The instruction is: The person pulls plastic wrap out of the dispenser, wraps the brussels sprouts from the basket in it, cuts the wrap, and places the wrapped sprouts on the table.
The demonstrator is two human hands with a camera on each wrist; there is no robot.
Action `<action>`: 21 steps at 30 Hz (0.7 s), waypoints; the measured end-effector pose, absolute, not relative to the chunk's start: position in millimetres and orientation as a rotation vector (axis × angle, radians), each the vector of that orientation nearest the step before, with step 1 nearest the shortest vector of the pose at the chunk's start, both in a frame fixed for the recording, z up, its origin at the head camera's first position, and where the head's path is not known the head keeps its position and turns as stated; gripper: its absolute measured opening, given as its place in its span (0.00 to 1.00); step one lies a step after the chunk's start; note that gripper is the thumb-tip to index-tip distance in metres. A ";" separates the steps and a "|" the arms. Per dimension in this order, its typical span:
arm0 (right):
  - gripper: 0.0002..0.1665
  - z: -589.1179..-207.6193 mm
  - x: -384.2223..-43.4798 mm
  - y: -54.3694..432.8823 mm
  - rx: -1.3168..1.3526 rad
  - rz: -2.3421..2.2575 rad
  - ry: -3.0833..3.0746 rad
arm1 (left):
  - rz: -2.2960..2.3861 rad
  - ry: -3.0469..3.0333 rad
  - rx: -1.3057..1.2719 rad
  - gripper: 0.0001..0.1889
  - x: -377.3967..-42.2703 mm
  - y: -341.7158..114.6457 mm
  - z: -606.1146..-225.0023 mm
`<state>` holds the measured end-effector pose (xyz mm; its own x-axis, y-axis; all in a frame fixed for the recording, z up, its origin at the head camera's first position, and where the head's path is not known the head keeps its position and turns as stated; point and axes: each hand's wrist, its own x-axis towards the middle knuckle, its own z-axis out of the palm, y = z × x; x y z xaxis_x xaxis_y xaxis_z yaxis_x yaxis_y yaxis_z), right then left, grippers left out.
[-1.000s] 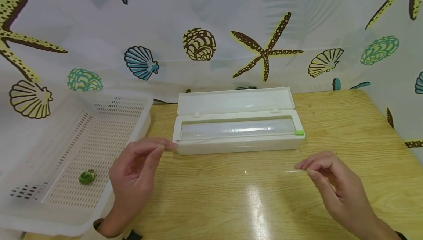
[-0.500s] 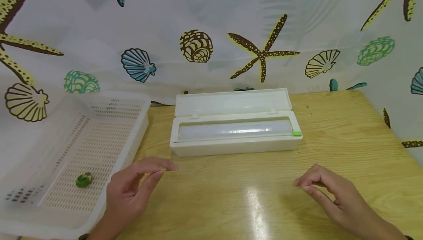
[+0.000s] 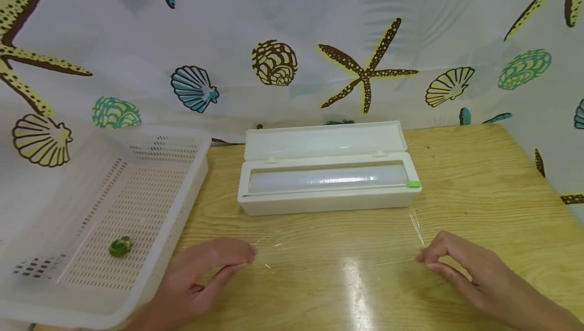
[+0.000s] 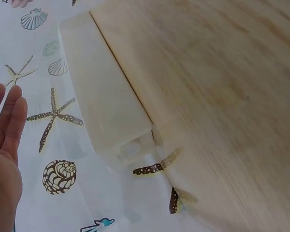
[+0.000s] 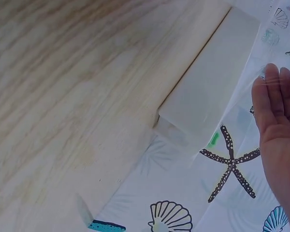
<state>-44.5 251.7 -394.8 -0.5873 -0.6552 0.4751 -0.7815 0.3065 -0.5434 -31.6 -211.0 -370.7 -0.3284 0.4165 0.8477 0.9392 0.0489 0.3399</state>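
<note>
A clear sheet of cling film (image 3: 417,229) stretches over the wooden table, made visible by faint creases and glints. My left hand (image 3: 207,272) pinches its near left corner between thumb and fingers. At the near right corner, my right hand (image 3: 472,272) pinches it likewise. Behind the hands stands a white cling film dispenser (image 3: 328,203), its lid (image 3: 324,141) tipped back and a film roll (image 3: 328,178) inside. A green slide cutter (image 3: 412,184) sits at the dispenser's right end. Both wrist views show the dispenser's outside (image 4: 104,82) and each hand's fingers; the pinching fingertips are unclear there.
To the left is a white perforated basket (image 3: 152,201) with a small green Brussels sprout (image 3: 120,246) inside. A cloth (image 3: 310,11) printed with shells and starfish hangs behind the table (image 3: 474,179).
Both hands have come down and nearer to me, away from the dispenser, drawing the film out. The left hand has also shifted right. Dispenser and basket stay put.
</note>
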 end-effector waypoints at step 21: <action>0.08 -406.7 -37.8 262.0 1.395 1.125 -2.385 | -0.948 -1.876 -1.524 0.10 -22.5 -227.3 -396.8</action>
<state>-37.8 262.0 -406.7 -0.5527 -0.6835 0.4768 -0.8026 0.2827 -0.5252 -22.5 -227.3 -396.8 -0.2158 0.5969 0.7728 0.9762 0.1135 0.1849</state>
